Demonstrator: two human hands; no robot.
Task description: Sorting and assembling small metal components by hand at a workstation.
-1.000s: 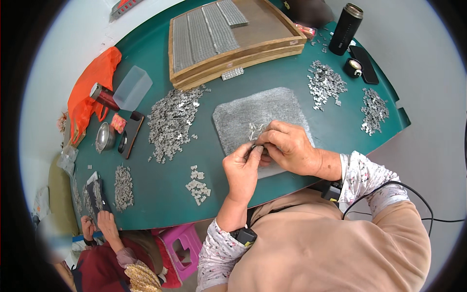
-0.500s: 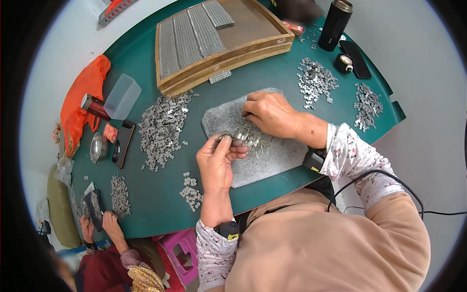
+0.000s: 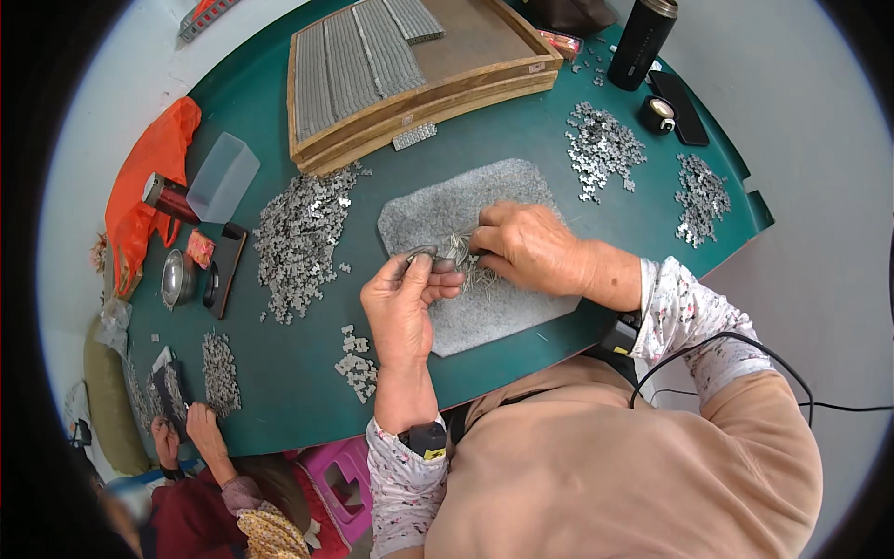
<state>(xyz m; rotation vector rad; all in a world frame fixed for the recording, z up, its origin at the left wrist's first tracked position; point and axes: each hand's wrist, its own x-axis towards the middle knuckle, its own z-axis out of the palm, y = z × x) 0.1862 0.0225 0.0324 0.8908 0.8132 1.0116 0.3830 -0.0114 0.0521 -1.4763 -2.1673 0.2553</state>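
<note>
1. My left hand [image 3: 396, 303] is pinched around a small dark grey curved piece [image 3: 424, 251], apparently metal and mostly covered by my thumb and fingers, over the mat's 9 o'clock edge.
2. My right hand [image 3: 535, 247] comes in from 3 o'clock, fingertips bent into a loose pile of thin, straight silvery pins [image 3: 482, 278]; I cannot tell whether that grip has caught any.
3. The pile lies on a grey, felt-like mat with cut corners [image 3: 447, 200], on the smooth green surface [image 3: 484, 132].
4. From the mat, a large heap of flat silvery metal pieces [image 3: 303, 238] is at 9 o'clock and a shallow, wood-framed tray [image 3: 475, 70] at 11.
5. I judge the step in hand to be picking among the pins while my left grip steadies its piece. The next move seems to call for a light pinch on 1 pin, leaving the others unscattered.
</note>
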